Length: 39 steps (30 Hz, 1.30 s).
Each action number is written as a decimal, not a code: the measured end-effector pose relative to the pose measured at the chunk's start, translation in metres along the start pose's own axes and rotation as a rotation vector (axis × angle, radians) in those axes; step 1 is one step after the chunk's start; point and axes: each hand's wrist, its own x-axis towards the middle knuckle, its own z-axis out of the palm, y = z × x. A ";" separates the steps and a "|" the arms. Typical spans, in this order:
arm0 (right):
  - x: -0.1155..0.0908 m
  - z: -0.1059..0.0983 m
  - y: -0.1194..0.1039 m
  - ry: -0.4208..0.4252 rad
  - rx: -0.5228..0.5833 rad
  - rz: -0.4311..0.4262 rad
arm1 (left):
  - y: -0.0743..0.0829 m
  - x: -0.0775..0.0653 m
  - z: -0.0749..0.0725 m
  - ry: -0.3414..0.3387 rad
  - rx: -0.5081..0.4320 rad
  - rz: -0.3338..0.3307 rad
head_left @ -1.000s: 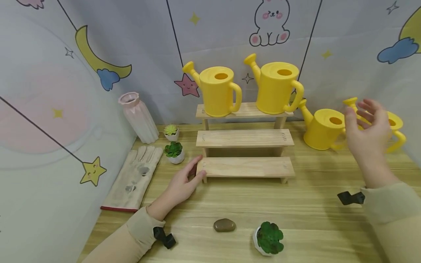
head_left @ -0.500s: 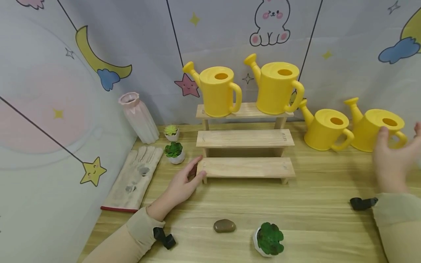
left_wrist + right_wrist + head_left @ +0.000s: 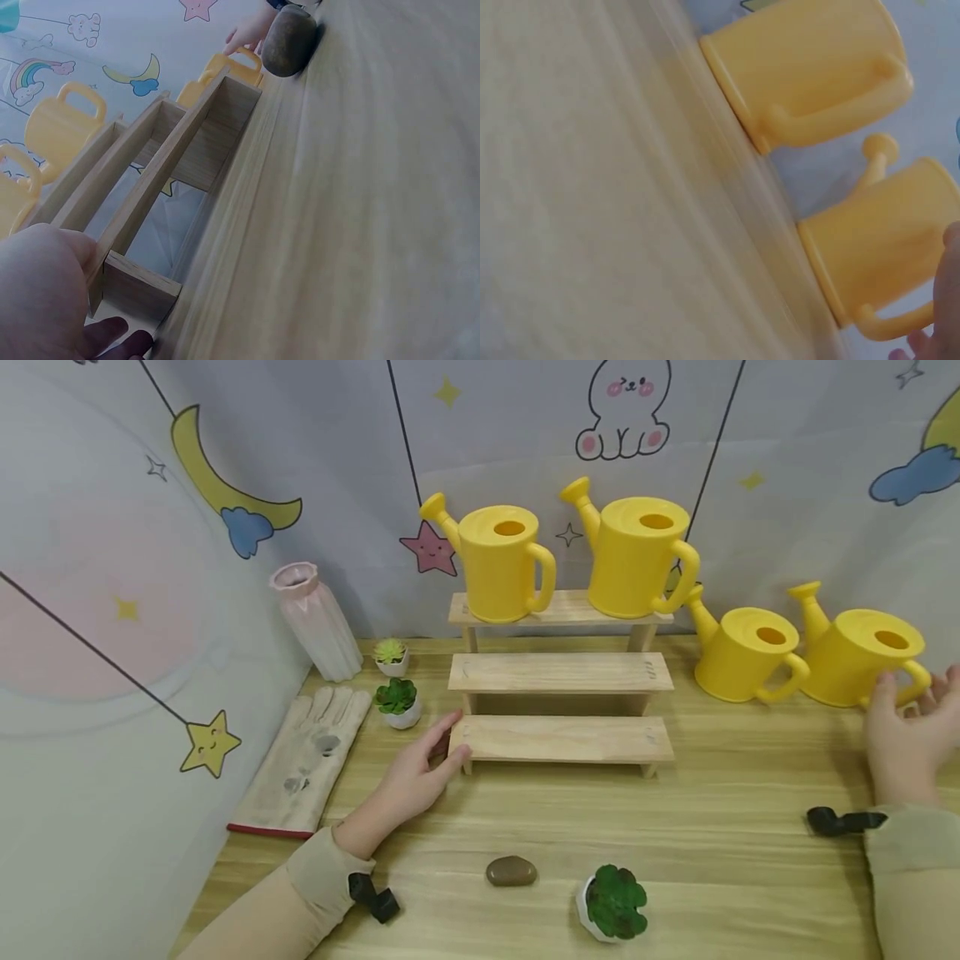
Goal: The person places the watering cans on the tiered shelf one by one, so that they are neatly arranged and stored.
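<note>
In the head view, my left hand [image 3: 408, 781] holds the left end of the lowest step of a three-tier wooden shelf [image 3: 562, 739], its thumb on the step. The left wrist view shows the fingers [image 3: 105, 337] beside the shelf's end leg. At far right, my right hand [image 3: 911, 735] is around the handle side of a yellow watering can [image 3: 847, 656], fingers loosely parted. Its thumb is near the can's body; whether it touches is unclear. Another yellow watering can [image 3: 742, 660] stands just left of it. Two taller yellow watering cans [image 3: 498, 568] stand on the top tier.
Left of the shelf are a pink-white vase [image 3: 318, 627], two small potted succulents [image 3: 397, 697] and a work glove [image 3: 303, 764]. In front lie a brown stone [image 3: 512, 871] and another potted succulent [image 3: 615, 902]. A patterned cloth backdrop [image 3: 510, 435] rises behind.
My right hand has moved right and down, from in front of the two lower watering cans to the handle of the rightmost one. The left hand stays on the shelf.
</note>
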 end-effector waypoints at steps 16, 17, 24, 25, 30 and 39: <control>0.002 0.006 0.013 0.074 -0.214 -0.004 | 0.002 -0.001 0.001 -0.011 0.010 -0.026; 0.002 0.005 0.013 0.074 -0.228 -0.009 | 0.002 -0.001 0.001 -0.010 0.010 -0.026; -0.003 0.003 0.006 0.075 -0.203 0.071 | 0.000 0.000 0.002 -0.010 0.012 -0.015; -0.005 0.001 0.003 0.071 -0.172 0.109 | 0.000 0.000 0.002 -0.011 0.013 -0.013; -0.016 -0.007 -0.010 0.074 -0.075 0.162 | -0.001 0.000 0.002 -0.012 0.008 -0.008; -0.024 -0.012 -0.041 0.112 0.129 -0.011 | -0.003 -0.003 0.001 -0.007 0.017 -0.012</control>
